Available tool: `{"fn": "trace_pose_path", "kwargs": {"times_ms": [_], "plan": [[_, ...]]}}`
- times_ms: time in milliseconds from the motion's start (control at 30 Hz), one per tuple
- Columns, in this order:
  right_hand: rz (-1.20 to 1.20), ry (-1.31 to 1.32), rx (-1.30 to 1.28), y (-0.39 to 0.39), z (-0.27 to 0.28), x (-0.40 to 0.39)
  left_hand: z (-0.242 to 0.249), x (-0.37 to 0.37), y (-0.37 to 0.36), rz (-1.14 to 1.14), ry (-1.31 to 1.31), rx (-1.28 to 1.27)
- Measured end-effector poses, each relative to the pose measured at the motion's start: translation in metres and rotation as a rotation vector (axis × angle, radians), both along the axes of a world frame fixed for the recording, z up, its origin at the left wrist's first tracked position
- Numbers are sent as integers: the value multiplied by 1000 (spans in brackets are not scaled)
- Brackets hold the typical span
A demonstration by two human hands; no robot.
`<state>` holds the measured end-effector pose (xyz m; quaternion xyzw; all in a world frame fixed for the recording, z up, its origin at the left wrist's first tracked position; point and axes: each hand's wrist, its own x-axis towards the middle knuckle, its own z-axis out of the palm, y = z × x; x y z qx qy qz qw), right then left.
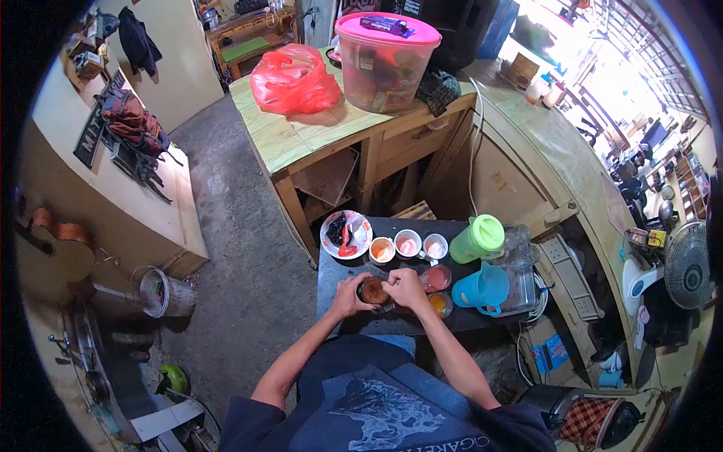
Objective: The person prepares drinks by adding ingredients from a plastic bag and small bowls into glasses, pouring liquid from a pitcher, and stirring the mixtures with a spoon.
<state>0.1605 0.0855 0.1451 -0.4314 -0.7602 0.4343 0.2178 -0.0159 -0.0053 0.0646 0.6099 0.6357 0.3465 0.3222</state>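
Note:
My left hand (350,296) wraps around the side of a glass (373,291) of brown drink on the dark low table. At the glass's right rim, my right hand (405,289) is closed in a pinch; what it holds, if anything, is hidden. Behind the glass stand three cups: an orange-tinted cup (382,249), a white cup (408,243) and another white cup (434,246). Right of my right hand are a glass with reddish drink (436,279) and a glass with orange drink (440,304). A plate (363,248) bears a black plastic bag and something red.
A green lidded pitcher (477,239), a blue pitcher (482,288) and a clear plastic container (520,294) crowd the table's right side. Beyond, a wooden counter (301,139) carries a red plastic bag (294,80) and a pink-lidded tub (384,71). A fan (687,264) stands far right.

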Motion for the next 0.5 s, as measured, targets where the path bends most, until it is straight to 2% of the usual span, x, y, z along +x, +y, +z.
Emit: {"fn": "trace_pose_path", "kwargs": {"times_ms": [100,200,300,400,500], "plan": [[46,-210,137,-1,5,0,2,1,-2,10,9,7],[179,-120,21,0,8,-3,9,4,-2,27,35,-7],[-38,-52,114,-4,7,-9,7,12,-3,114,58,7],[-36,-244,231,-9,13,-10,3,15,-5,190,30,-31],[84,-205,126,-6,10,-7,4,11,-4,166,-72,-13]]}}
